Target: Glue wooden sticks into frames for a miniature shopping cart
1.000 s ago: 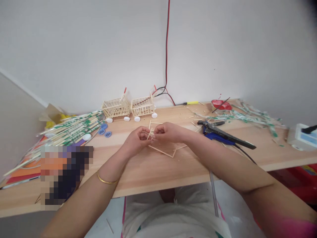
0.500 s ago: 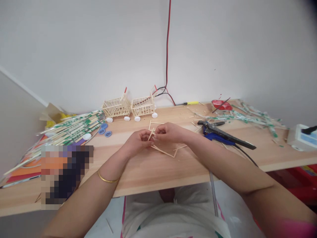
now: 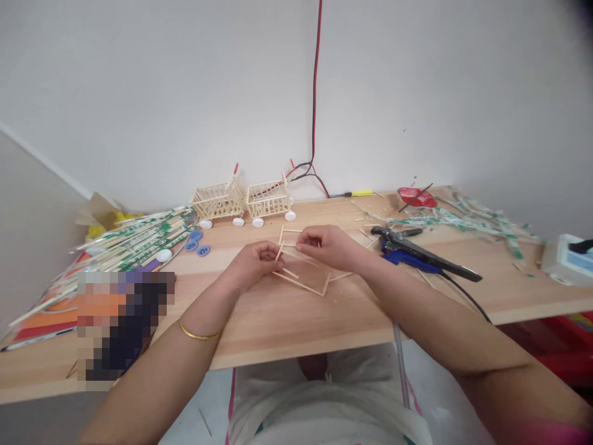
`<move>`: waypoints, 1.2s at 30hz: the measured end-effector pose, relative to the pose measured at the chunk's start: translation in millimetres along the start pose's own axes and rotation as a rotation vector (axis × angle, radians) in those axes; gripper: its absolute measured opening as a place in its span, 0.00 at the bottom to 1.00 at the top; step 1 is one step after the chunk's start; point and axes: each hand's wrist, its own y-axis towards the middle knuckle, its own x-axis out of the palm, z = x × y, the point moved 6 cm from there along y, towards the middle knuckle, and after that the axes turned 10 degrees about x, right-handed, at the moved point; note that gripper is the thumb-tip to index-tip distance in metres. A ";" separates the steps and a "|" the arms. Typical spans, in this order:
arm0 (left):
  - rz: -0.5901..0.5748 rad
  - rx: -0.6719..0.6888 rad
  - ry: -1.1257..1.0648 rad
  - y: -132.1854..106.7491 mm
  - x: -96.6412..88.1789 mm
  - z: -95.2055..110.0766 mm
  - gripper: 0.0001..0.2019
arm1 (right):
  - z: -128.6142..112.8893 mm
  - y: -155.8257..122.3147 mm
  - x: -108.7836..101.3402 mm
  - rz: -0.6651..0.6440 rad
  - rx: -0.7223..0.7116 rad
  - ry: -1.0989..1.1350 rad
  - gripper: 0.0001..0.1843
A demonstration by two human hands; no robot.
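My left hand (image 3: 254,267) is closed, with thumb and fingers pinching a small frame of thin wooden sticks (image 3: 280,250) just over the tabletop. Facing it, my right hand (image 3: 327,247) is closed too, its fingertips pinching the end of a thin wooden stick (image 3: 290,245) at that frame. The fingers partly hide the joint between the pieces. Below both hands lies a larger angular outline of wooden sticks (image 3: 301,284), partly covered by my right hand. A blue and black hot glue gun (image 3: 410,256) rests beside my right forearm.
Two stick-built model shopping carts (image 3: 269,199) with white wheels stand at the back. Blue discs (image 3: 202,250) and packaged sticks (image 3: 148,238) are at left. A yellow-handled tool (image 3: 361,193), red item (image 3: 417,198), plastic wrappers (image 3: 463,219) and white box (image 3: 567,259) sit rightward.
My right hand has drawn slightly right, away from my left hand, widening the gap between their fingertips. The small frame in my left hand has tilted and shows more. The view has shifted slightly.
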 end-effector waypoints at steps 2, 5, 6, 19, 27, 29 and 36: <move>0.012 -0.016 -0.034 -0.1 -0.5 -2.3 0.15 | -13.8 -10.3 3.2 0.047 -0.082 -0.182 0.12; 0.008 -0.031 -0.081 -0.6 1.5 -5.7 0.15 | -27.3 -22.7 16.3 0.042 -0.129 -0.487 0.16; -0.001 -0.035 -0.092 -1.0 2.7 -6.6 0.15 | -28.8 -25.0 20.6 0.030 -0.122 -0.555 0.18; -0.088 -0.115 -0.133 -4.3 6.9 -5.4 0.17 | -22.6 -29.0 24.1 -0.039 -0.071 -0.484 0.15; 0.025 -0.123 -0.024 -0.2 -19.3 -0.3 0.18 | 15.1 -31.3 -61.0 0.072 0.106 -0.335 0.07; 0.085 -0.139 0.027 0.9 -32.0 0.7 0.20 | 31.9 -35.6 -66.9 0.004 0.131 -0.344 0.06; 0.225 -0.115 0.532 4.3 -71.2 4.0 0.24 | 58.9 -55.8 -106.0 0.228 0.210 -0.338 0.04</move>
